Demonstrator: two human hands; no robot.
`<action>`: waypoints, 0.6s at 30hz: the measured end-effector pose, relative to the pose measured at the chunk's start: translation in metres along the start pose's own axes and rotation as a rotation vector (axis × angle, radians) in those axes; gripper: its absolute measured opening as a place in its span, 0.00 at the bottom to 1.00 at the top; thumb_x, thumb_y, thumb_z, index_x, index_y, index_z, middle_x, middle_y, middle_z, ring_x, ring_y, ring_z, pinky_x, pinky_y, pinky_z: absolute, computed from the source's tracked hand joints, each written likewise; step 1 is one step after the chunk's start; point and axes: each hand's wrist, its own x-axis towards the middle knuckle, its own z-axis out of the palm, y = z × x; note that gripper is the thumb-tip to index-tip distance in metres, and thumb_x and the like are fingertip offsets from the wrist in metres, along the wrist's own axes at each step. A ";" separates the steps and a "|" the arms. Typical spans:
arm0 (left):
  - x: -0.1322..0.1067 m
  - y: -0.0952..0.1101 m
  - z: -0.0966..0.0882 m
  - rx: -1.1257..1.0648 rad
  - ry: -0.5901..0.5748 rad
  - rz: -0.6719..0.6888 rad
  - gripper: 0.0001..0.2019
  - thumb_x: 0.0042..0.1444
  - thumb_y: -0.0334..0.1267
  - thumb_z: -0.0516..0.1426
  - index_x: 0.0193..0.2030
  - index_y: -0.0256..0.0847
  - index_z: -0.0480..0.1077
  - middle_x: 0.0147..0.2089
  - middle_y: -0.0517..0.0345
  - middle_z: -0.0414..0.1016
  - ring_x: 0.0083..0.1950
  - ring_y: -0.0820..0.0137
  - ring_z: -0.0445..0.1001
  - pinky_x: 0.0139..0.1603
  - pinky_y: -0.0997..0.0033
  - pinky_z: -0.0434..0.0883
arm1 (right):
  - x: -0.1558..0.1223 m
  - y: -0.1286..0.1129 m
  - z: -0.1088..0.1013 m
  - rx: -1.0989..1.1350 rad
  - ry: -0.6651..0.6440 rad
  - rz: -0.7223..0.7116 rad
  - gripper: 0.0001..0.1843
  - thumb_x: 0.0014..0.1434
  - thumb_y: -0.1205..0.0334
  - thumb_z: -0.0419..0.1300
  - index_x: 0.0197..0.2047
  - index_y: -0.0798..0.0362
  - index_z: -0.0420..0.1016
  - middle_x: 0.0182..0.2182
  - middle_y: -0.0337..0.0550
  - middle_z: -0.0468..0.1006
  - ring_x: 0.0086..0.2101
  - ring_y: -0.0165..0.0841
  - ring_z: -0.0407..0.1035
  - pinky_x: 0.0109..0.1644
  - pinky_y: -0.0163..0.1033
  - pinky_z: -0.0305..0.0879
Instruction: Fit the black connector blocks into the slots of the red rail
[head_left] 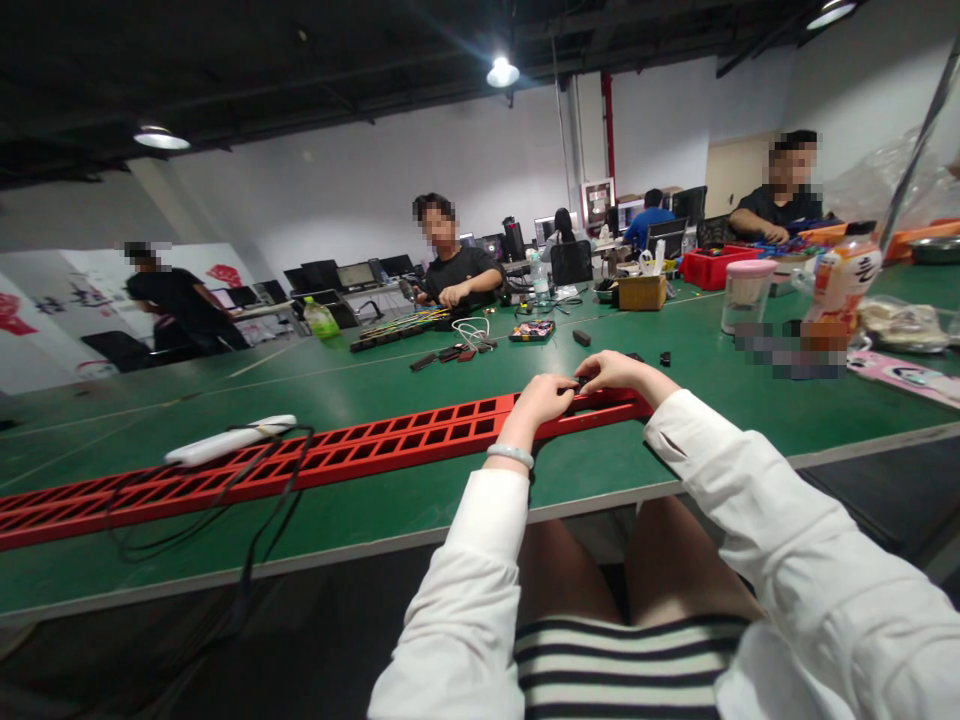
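A long red frame (pixel 420 440) with rows of rectangular openings lies along the front of the green table. Over its right end, my left hand (pixel 545 398) and my right hand (pixel 616 372) meet at the fingertips. Both pinch a small dark piece (pixel 580 382), mostly covered by the fingers, so its kind is unclear. The fingers of both hands are closed. A few small black pieces (pixel 665 358) lie just beyond my right hand.
A white power strip (pixel 232 438) with a dark cord rests by the frame's left part. Dark pieces and white cable (pixel 469 345) lie farther back. On the right stand a lidded cup (pixel 746 300) and an orange drink bottle (pixel 844 285). A co-worker (pixel 459 270) sits across the table.
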 end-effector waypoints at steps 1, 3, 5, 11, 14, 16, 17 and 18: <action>0.000 0.000 0.000 0.000 -0.002 -0.005 0.12 0.60 0.41 0.51 0.47 0.38 0.67 0.50 0.52 0.68 0.48 0.66 0.69 0.48 0.58 0.67 | -0.001 0.000 -0.001 0.003 -0.013 -0.003 0.22 0.41 0.55 0.65 0.41 0.54 0.76 0.34 0.42 0.79 0.33 0.34 0.71 0.35 0.33 0.64; 0.000 0.001 0.000 -0.001 -0.003 -0.012 0.12 0.60 0.41 0.51 0.47 0.38 0.67 0.50 0.52 0.68 0.48 0.66 0.68 0.49 0.58 0.67 | -0.002 -0.001 -0.002 0.010 -0.037 -0.009 0.21 0.42 0.55 0.64 0.41 0.54 0.77 0.34 0.40 0.79 0.32 0.33 0.70 0.35 0.32 0.64; 0.000 0.001 -0.001 -0.004 0.000 -0.013 0.12 0.59 0.41 0.52 0.47 0.38 0.67 0.51 0.52 0.67 0.49 0.66 0.68 0.49 0.57 0.66 | -0.003 -0.001 -0.003 0.016 -0.052 -0.013 0.20 0.43 0.56 0.64 0.41 0.53 0.77 0.34 0.40 0.79 0.32 0.33 0.70 0.35 0.32 0.63; 0.000 0.001 0.000 -0.018 0.006 -0.012 0.12 0.59 0.41 0.52 0.47 0.38 0.67 0.51 0.52 0.67 0.49 0.65 0.68 0.50 0.56 0.66 | -0.001 0.002 -0.002 0.013 -0.034 -0.009 0.21 0.43 0.56 0.64 0.42 0.54 0.76 0.35 0.41 0.78 0.33 0.33 0.70 0.36 0.32 0.63; 0.001 0.001 0.000 -0.023 0.004 -0.019 0.12 0.59 0.41 0.52 0.47 0.38 0.67 0.51 0.52 0.68 0.49 0.65 0.68 0.50 0.56 0.66 | 0.001 0.004 -0.001 0.004 -0.016 0.001 0.21 0.42 0.57 0.65 0.41 0.55 0.76 0.36 0.43 0.78 0.34 0.34 0.70 0.38 0.33 0.63; 0.001 0.001 0.000 -0.025 0.002 -0.025 0.12 0.59 0.41 0.52 0.47 0.38 0.67 0.51 0.52 0.67 0.49 0.65 0.68 0.50 0.56 0.66 | 0.002 0.005 0.000 0.000 -0.011 0.007 0.21 0.41 0.57 0.65 0.41 0.55 0.76 0.36 0.44 0.78 0.34 0.34 0.70 0.38 0.33 0.64; 0.001 0.002 0.000 -0.025 0.002 -0.028 0.12 0.59 0.41 0.52 0.47 0.38 0.67 0.51 0.52 0.67 0.49 0.65 0.68 0.50 0.56 0.66 | 0.003 0.006 0.000 0.000 -0.011 0.010 0.21 0.41 0.57 0.65 0.41 0.55 0.75 0.36 0.44 0.78 0.34 0.34 0.70 0.38 0.33 0.64; 0.001 0.002 -0.001 -0.026 0.001 -0.030 0.12 0.59 0.41 0.52 0.47 0.38 0.67 0.51 0.52 0.67 0.50 0.65 0.68 0.50 0.56 0.66 | 0.003 0.006 0.000 0.001 -0.013 0.010 0.21 0.41 0.57 0.65 0.41 0.56 0.75 0.36 0.44 0.78 0.34 0.34 0.70 0.38 0.33 0.64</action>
